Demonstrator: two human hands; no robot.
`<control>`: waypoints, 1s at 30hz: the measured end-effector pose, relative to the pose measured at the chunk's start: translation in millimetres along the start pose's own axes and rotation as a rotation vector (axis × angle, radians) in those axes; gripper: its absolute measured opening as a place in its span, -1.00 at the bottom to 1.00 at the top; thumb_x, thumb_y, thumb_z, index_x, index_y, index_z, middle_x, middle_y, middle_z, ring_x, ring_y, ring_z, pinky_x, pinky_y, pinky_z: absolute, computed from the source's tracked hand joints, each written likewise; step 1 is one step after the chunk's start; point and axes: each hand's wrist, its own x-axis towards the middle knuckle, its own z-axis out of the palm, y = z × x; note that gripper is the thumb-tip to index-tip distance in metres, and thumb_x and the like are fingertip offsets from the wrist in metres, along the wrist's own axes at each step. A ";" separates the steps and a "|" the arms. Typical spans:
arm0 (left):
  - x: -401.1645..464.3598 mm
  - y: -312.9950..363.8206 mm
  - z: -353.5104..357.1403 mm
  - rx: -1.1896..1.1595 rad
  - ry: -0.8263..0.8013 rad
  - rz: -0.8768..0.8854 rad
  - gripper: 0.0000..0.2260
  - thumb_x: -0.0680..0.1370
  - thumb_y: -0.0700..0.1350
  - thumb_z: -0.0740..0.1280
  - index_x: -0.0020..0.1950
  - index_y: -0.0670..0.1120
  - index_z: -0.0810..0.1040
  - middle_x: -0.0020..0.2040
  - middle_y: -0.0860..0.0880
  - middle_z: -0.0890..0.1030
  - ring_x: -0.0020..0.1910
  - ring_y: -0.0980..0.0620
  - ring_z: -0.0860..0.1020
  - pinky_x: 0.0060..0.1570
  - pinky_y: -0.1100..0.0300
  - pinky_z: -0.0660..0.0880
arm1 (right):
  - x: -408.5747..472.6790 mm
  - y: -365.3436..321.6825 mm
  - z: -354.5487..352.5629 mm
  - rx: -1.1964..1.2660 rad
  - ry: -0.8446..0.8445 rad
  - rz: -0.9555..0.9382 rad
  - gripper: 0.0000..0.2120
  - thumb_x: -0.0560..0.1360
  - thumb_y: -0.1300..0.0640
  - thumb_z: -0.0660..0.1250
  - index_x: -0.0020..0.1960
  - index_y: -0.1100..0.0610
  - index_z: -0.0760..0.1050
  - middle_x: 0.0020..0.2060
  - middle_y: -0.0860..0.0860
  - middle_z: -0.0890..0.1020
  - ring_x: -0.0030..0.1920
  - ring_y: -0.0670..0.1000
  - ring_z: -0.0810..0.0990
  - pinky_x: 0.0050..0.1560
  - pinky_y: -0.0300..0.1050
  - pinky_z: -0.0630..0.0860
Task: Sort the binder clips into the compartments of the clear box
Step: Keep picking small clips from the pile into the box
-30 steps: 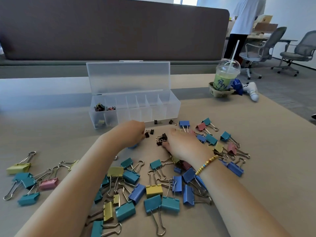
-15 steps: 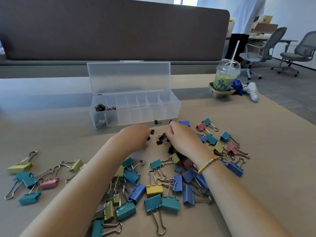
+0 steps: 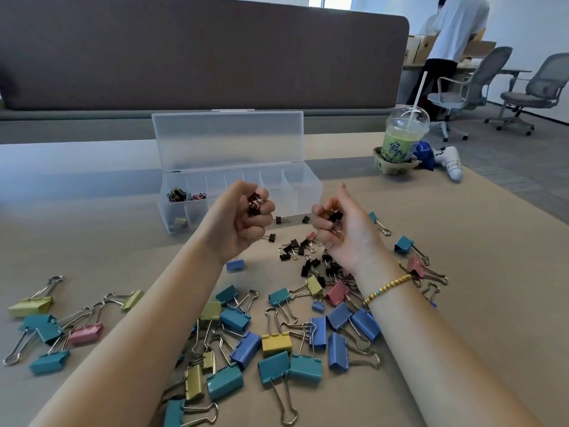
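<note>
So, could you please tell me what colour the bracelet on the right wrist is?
Gold beads with one blue bead, on the bracelet; the head view shows it.

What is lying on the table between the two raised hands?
In the head view, one small black binder clip lies on the tan table, between left hand and right hand.
</note>
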 end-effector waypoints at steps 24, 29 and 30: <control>19.0 -26.7 -16.1 2.137 0.155 -0.041 -0.71 0.63 -0.05 0.11 0.25 -0.21 0.32 0.15 -0.20 0.54 0.12 -0.15 0.51 0.00 0.12 0.42 | -1.8 31.1 13.7 -1.975 -0.090 -0.149 -0.49 0.51 -0.20 0.24 0.26 0.16 0.30 0.00 0.07 0.54 -0.12 0.03 0.51 -0.25 -0.12 0.41; 18.4 -29.5 -15.5 2.234 0.116 -0.062 -0.77 0.63 -0.17 0.11 0.22 -0.26 0.34 0.14 -0.21 0.55 0.09 -0.15 0.53 -0.08 0.15 0.40 | -3.6 32.2 17.3 -2.039 -0.126 -0.134 -0.51 0.56 -0.11 0.18 0.30 0.23 0.24 -0.23 0.04 0.48 -0.22 0.04 0.48 -0.42 -0.17 0.27; 17.6 -30.1 -14.7 2.216 0.102 -0.071 -0.78 0.63 -0.17 0.10 0.21 -0.27 0.34 0.13 -0.21 0.55 0.06 -0.15 0.54 -0.13 0.16 0.38 | -3.6 33.0 17.5 -2.052 -0.131 -0.133 -0.50 0.56 -0.10 0.17 0.31 0.24 0.22 -0.28 0.03 0.45 -0.23 0.04 0.47 -0.44 -0.17 0.26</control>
